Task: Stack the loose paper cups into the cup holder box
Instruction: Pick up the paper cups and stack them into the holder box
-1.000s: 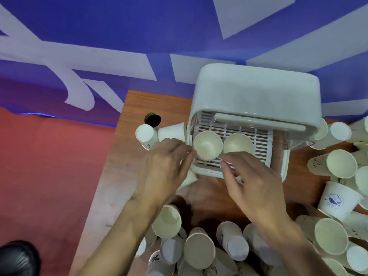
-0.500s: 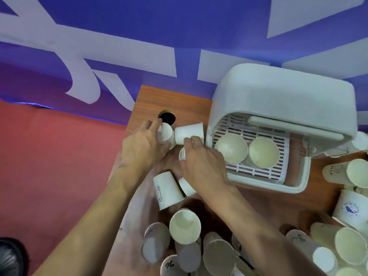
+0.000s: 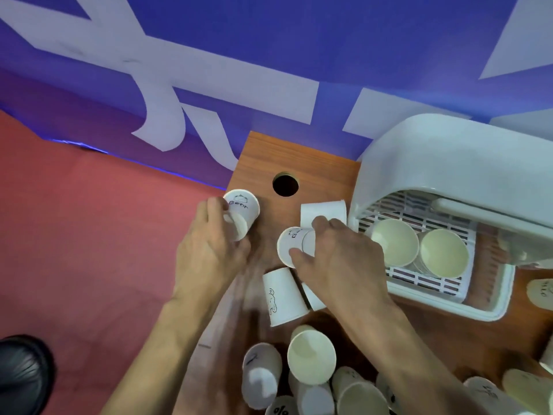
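The white cup holder box (image 3: pixel 454 163) stands at the table's back right, its slatted tray holding two cup stacks (image 3: pixel 395 245) with mouths up. My left hand (image 3: pixel 209 250) grips a white paper cup marked "Bear" (image 3: pixel 244 209) near the table's left edge. My right hand (image 3: pixel 335 262) closes on another lying cup (image 3: pixel 291 244) just left of the box. A plain cup (image 3: pixel 323 212) lies on its side behind that hand. A cup with an animal drawing (image 3: pixel 282 296) lies between my forearms.
A round cable hole (image 3: pixel 285 184) opens in the wooden table (image 3: pixel 299 151) near its back left corner. Several loose cups (image 3: pixel 311 357) crowd the near side, and more lie at the right edge (image 3: pixel 540 295). Red floor and a black shoe (image 3: pixel 24 375) are at left.
Both hands left the box's tray and moved left. My left hand took hold of the "Bear" cup and drew it toward the table edge; my right hand closed on a lying cup.
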A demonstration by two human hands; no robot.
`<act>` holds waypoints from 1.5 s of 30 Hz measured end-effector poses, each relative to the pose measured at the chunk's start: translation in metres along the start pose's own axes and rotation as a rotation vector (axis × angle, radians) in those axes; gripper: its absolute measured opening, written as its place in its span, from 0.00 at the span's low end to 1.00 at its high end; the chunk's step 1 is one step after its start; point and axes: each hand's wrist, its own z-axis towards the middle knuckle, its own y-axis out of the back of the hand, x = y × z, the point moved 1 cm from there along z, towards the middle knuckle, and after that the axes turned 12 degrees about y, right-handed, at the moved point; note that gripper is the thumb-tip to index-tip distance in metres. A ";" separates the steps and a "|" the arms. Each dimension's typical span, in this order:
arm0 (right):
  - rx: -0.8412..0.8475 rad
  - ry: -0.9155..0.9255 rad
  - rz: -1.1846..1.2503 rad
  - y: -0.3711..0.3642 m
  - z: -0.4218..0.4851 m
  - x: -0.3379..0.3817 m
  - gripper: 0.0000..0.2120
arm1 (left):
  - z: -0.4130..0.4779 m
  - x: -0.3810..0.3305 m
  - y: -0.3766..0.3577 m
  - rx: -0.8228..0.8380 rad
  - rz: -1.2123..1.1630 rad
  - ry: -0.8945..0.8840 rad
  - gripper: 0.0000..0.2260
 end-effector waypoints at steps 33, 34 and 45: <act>-0.070 0.388 0.058 -0.018 0.014 -0.005 0.05 | 0.010 0.022 0.012 0.230 0.074 -0.227 0.05; -0.150 0.367 0.076 -0.010 0.000 -0.008 0.04 | 0.004 0.018 0.019 0.212 0.067 -0.242 0.05; -0.694 0.121 0.251 0.023 -0.162 -0.100 0.07 | -0.079 -0.114 0.026 0.048 -0.348 -0.762 0.04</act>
